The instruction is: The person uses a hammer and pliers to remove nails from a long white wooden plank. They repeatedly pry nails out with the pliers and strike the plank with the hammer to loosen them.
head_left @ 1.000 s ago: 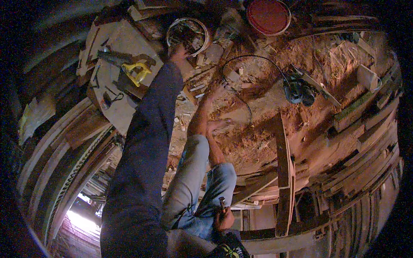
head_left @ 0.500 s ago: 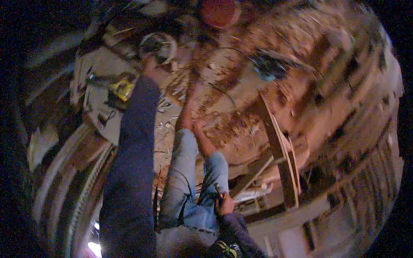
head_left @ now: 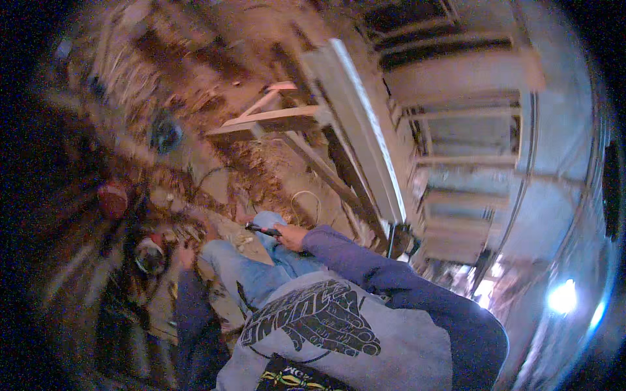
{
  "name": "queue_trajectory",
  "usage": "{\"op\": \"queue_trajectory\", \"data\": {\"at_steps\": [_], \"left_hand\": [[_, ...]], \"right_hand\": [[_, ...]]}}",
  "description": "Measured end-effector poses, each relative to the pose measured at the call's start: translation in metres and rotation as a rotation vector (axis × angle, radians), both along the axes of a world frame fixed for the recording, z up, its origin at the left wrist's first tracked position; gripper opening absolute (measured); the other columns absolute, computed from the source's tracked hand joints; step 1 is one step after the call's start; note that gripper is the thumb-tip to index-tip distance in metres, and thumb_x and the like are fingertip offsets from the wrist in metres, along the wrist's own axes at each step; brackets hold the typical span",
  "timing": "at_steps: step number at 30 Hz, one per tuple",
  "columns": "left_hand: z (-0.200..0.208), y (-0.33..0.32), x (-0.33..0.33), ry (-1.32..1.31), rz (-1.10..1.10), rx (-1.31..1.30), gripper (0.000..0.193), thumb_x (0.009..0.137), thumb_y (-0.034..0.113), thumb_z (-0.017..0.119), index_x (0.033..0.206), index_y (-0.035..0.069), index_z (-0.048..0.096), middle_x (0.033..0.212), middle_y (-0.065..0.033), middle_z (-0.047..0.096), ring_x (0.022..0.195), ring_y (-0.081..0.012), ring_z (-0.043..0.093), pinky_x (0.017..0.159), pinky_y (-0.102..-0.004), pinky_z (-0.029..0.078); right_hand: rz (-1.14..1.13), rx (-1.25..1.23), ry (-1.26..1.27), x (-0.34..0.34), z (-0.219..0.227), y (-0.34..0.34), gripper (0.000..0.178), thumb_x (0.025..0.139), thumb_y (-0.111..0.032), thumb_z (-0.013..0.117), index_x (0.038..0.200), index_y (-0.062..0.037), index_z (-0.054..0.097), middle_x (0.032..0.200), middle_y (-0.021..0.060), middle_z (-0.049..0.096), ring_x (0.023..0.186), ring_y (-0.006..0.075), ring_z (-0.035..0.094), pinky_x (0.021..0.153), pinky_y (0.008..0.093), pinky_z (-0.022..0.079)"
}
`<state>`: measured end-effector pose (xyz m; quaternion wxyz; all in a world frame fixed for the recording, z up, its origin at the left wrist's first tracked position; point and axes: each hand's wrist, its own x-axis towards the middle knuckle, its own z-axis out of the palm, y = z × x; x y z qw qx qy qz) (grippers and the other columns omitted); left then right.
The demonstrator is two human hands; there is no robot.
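Note:
My right hand (head_left: 293, 236) is closed round a slim dark hand tool (head_left: 263, 229), which points left over my knee; its exact kind I cannot make out. Low on the left, my left hand (head_left: 187, 254) is beside my other knee. Motion smears its fingers, so I cannot tell whether they grip anything. Just left of that hand sits a round, bowl-like thing (head_left: 150, 255) with a pale rim, a small gap away from it.
A red rounded object (head_left: 113, 199) lies farther left, and a dark bluish thing (head_left: 166, 132) rests on brown, debris-strewn ground. Wooden beams (head_left: 261, 124) form a frame ahead. A long plank (head_left: 355, 130) runs beside it. A thin cable (head_left: 305, 201) loops near my knees.
The view has swung to the right, bringing the wooden structure and a bright light in. My left hand, earlier at the round bowl-like thing, is now beside it. The right hand keeps its tool.

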<state>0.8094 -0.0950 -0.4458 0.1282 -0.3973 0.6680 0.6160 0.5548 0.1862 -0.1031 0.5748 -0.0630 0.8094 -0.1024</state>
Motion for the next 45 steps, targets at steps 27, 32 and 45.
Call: {"op": "queue_trajectory", "data": {"at_steps": [27,32,45], "left_hand": [[0.739,0.455,-0.314,1.555,-1.287,0.565,0.025,0.078,0.011,0.071,0.103,0.009,0.071,0.108,-0.0147,0.069,0.088,-0.0288,0.069,0.074,-0.0374,0.054],[0.774,0.544,-0.32,1.696,-1.246,0.581,0.031,0.075,0.016,0.074,0.105,0.014,0.072,0.098,-0.008,0.066,0.079,-0.0211,0.063,0.067,-0.0342,0.053],[0.774,0.641,-0.296,1.546,-0.988,0.917,0.028,0.087,0.039,0.066,0.082,0.011,0.068,0.088,-0.0045,0.062,0.072,-0.0201,0.061,0.068,-0.0353,0.054]], "right_hand": [[-1.006,0.449,1.372,0.042,0.029,0.518,0.036,0.084,-0.031,0.072,0.11,-0.0117,0.057,0.102,0.0144,0.063,0.099,0.0372,0.059,0.084,0.0478,0.047],[-0.919,0.55,1.406,0.023,0.013,0.53,0.03,0.085,-0.034,0.07,0.105,-0.0148,0.061,0.101,0.0128,0.065,0.097,0.0353,0.061,0.084,0.046,0.048],[-0.842,0.563,1.436,0.038,0.005,0.552,0.038,0.089,-0.041,0.065,0.118,-0.0168,0.06,0.124,0.0135,0.062,0.122,0.0363,0.051,0.104,0.0525,0.035]]}}
